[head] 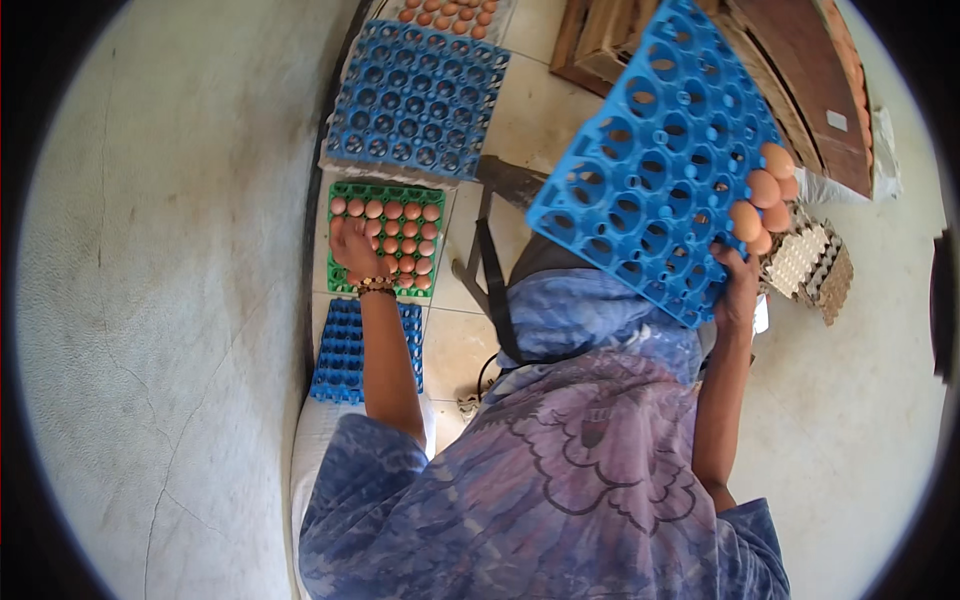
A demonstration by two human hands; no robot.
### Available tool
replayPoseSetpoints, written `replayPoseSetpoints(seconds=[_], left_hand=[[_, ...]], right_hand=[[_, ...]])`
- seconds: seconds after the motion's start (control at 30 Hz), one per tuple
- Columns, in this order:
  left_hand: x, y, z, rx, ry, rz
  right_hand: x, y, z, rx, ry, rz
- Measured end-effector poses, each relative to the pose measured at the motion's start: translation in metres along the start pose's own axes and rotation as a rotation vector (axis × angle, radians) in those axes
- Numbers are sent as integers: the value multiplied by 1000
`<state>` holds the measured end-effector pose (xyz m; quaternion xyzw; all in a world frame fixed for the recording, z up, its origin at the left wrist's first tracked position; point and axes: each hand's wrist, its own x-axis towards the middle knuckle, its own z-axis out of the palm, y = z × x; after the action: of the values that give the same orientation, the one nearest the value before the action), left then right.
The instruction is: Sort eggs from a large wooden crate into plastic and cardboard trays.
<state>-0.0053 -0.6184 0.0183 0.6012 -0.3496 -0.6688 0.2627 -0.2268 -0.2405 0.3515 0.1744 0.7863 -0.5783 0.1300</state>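
My left hand (356, 249) is over the left side of a green plastic egg tray (386, 189) that holds rows of brown eggs (409, 245). Its fingers are bent down among the eggs; whether they grip one is hidden. My right hand (736, 283) grips the lower right corner of a blue plastic egg tray (645, 161), which is raised and tilted, with its cups bare. Several brown eggs (763, 189) show past the right edge of that tray, just above my right hand; what supports them is hidden.
Another blue egg tray (416, 97) lies beyond the green one, near a tray of eggs (450, 16) at the top. Stacked blue trays (341, 352) stand nearer, by the wall (187, 300). Wooden crates (802, 90) and pulp egg trays (806, 259) are on the right.
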Motion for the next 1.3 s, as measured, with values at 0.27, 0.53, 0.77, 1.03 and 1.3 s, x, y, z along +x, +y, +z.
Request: replayPoseSetpoints(seconds=[0.27, 0.53, 0.77, 1.03, 1.3], left_hand=[[-223, 241, 251, -272, -591, 732], [-354, 184, 315, 452, -1624, 1355], [-350, 167, 304, 885, -1533, 1770], [-335, 173, 296, 829, -1528, 1668], [-275, 224, 232, 303, -1357, 1231]], right_hand=[[1, -2, -4, 74, -68, -7], [7, 4, -1, 115, -91, -26], [13, 9, -6, 135, -99, -21], [11, 9, 1, 148, -124, -48], [11, 14, 1, 136, -151, 20]])
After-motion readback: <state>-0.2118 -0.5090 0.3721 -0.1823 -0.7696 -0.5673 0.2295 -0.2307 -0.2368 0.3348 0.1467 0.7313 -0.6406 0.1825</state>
